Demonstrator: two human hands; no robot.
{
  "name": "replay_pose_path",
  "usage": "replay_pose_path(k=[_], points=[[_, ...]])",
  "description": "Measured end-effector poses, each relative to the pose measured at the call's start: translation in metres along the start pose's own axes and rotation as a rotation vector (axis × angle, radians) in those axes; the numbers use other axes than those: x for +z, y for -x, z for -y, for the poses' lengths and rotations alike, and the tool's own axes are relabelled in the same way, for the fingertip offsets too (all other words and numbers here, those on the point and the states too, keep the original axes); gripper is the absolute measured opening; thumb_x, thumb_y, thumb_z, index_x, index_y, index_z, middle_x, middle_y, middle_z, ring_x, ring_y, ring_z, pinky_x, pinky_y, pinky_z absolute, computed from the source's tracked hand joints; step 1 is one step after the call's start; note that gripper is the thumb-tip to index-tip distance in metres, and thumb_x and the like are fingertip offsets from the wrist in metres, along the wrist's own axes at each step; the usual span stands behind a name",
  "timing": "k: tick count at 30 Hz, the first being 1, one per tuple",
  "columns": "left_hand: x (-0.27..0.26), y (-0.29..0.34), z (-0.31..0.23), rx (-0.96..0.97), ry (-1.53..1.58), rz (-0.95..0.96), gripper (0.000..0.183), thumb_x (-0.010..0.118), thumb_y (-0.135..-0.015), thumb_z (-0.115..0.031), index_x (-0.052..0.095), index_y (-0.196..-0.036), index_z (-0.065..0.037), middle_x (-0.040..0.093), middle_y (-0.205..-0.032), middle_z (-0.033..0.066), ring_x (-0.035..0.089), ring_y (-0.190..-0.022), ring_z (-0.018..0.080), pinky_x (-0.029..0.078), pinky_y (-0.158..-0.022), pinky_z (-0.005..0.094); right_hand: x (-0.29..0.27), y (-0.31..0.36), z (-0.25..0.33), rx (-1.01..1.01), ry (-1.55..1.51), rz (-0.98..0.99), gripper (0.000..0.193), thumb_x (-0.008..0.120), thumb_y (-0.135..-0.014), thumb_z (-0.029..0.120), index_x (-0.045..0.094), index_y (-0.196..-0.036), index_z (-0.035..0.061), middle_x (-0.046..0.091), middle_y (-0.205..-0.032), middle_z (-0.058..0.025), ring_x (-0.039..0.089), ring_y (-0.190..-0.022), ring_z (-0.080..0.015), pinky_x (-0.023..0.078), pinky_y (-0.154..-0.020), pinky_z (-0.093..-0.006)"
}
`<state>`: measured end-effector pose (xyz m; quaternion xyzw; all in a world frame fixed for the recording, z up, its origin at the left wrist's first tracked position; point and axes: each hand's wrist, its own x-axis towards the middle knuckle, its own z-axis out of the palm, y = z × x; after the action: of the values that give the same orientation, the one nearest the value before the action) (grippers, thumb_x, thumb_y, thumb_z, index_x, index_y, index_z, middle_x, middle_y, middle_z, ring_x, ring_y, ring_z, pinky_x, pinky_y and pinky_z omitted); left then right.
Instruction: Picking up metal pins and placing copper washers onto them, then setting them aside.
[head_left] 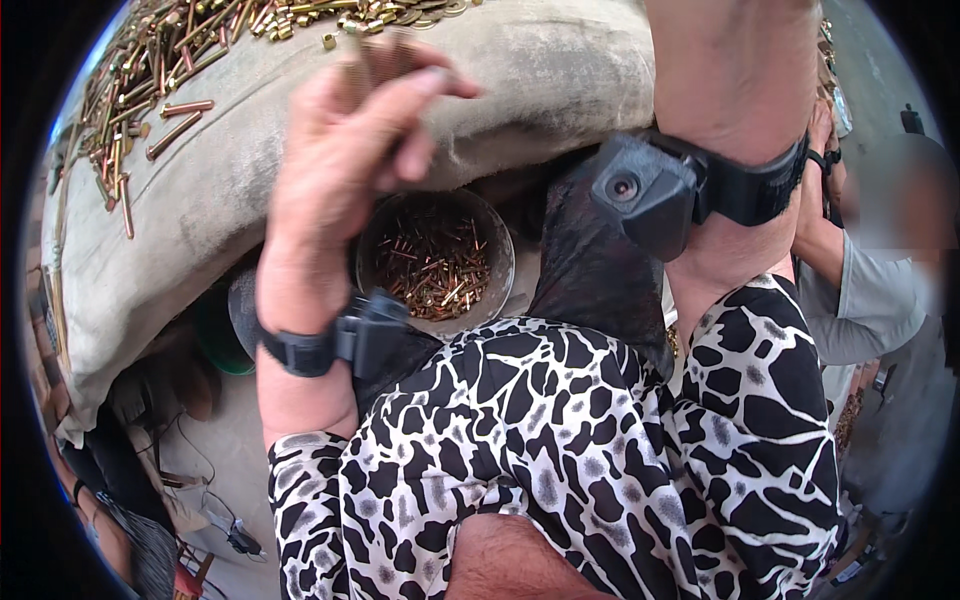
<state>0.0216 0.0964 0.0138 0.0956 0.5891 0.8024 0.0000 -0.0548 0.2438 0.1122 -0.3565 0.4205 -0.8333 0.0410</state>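
Patterned shirt (pixel 540 420) fills bottom centre; left hand (pixel 365 130), upper left of centre, is curled round what I read as threaded bolts (pixel 355 82), blurred, count unclear. I'd judge them rigid, tough, weighty in bulk, maybe slick: take by the shanks. Right hand is past the top edge, can't tell its grip.

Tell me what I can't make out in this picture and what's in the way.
Right hand: head view, cut off by the top edge; only the right forearm shows.
Pieces at the left hand: head view, blurred, so their kind and number are unclear.
Lower contents of the bucket: head view, hidden under the top layer of fasteners.
Far side of the bolt pile: head view, cut off by the top edge.
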Motion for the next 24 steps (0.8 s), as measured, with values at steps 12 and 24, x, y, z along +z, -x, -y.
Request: replay_pose_path(k=[12, 24], points=[[0.081, 0.016, 0.014, -0.302, 0.389, 0.481, 0.015, 0.054, -0.081, -0.015, 0.052, -0.087, -0.001, 0.059, -0.072, 0.0085, 0.048, -0.041, 0.0069, 0.031, -0.034, 0.0155, 0.021, -0.008, 0.013, -0.096, 0.237, -0.052, 0.017, 0.047, -0.083, 0.01, 0.05, -0.096, -0.0002, 0.049, -0.082, -0.0047, 0.046, -0.066, -0.0114, 0.042, -0.06, -0.0221], [0.049, 0.037, 0.039, -0.657, 0.413, 0.696, 0.021, 0.056, -0.08, -0.017, 0.055, -0.093, 0.0, 0.061, -0.087, 0.011, 0.05, -0.045, 0.0058, 0.033, -0.036, 0.0145, -0.021, -0.021, -0.033, -0.014, 0.194, -0.22, 0.024, 0.052, -0.079, 0.005, 0.05, -0.102, -0.0023, 0.053, -0.081, -0.0055, 0.048, -0.061, -0.01, 0.041, -0.054, -0.0194]])
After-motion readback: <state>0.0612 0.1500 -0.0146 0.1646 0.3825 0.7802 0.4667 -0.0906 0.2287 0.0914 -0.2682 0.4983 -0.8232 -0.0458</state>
